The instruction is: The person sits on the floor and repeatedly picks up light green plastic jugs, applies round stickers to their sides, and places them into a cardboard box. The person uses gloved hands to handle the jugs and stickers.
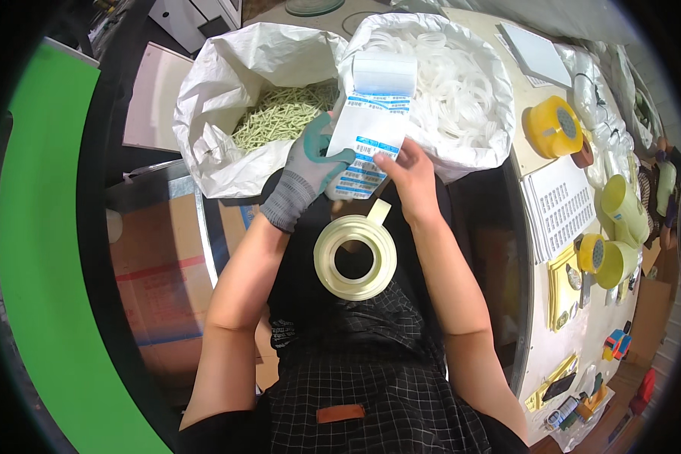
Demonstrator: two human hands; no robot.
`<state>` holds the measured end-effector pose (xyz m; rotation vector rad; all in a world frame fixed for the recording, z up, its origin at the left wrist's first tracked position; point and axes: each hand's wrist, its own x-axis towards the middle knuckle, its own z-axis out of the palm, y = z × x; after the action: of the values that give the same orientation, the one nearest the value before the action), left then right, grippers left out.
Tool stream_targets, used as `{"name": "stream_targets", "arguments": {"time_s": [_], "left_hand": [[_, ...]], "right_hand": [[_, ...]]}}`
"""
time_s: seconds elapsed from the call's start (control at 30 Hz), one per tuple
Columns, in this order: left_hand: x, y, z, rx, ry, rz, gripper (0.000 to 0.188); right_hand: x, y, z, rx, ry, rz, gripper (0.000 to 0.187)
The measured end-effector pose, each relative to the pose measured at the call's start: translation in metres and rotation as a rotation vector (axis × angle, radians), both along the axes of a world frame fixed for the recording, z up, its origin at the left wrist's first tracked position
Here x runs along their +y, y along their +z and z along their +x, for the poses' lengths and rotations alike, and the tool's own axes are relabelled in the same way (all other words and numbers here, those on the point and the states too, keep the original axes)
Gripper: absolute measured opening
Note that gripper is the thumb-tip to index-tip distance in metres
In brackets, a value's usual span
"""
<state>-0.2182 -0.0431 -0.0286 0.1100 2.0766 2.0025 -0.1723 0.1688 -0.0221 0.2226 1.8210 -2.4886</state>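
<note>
My left hand (310, 168), in a grey glove with teal palm and fingertips, grips a white strip of labels (371, 125) printed in blue. The thumb lies across its front. My bare right hand (412, 174) pinches the strip's right edge. At its far end is a rolled white part (384, 74), over the rim between two white sacks. Nearer me, a pale cream ring (328, 263) with a round hole and a short tab shows over my lap; neither hand touches it. What supports the ring is hidden.
The left white sack (223, 72) holds pale green sticks (287, 117); the right sack (499, 132) holds translucent white rings (454, 76). Along the right table (575, 318) lie yellow tape rolls (554, 127), printed sheets (558, 204) and small tools. A green surface (49, 250) runs along the left.
</note>
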Motion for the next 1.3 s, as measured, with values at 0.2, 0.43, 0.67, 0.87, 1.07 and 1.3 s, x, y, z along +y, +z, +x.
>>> {"name": "stream_targets", "arguments": {"time_s": [0.2, 0.43, 0.67, 0.87, 1.07, 1.3], "left_hand": [[0.014, 0.032, -0.005, 0.925, 0.087, -0.821, 0.064], [0.014, 0.045, -0.009, 1.106, 0.035, -0.9, 0.022], [-0.014, 0.02, 0.097, 0.673, 0.229, -0.415, 0.017], [0.036, 0.03, 0.189, 0.245, 0.162, 0.043, 0.016], [0.038, 0.065, 0.219, 0.252, -0.001, 0.158, 0.025], [-0.05, 0.069, 0.194, -0.237, 0.359, 0.399, 0.015]], "right_hand": [[-0.01, -0.018, -0.025, 0.025, -0.077, -0.159, 0.036], [-0.01, -0.007, -0.022, 0.013, -0.067, -0.047, 0.033], [0.05, -0.013, 0.079, -0.034, -0.051, 0.064, 0.029], [0.118, 0.029, 0.223, -0.706, 0.52, -0.343, 0.088], [0.083, 0.038, 0.257, -0.503, 0.362, -0.201, 0.117], [0.043, 0.046, 0.245, 0.122, 0.367, 0.863, 0.136]]}}
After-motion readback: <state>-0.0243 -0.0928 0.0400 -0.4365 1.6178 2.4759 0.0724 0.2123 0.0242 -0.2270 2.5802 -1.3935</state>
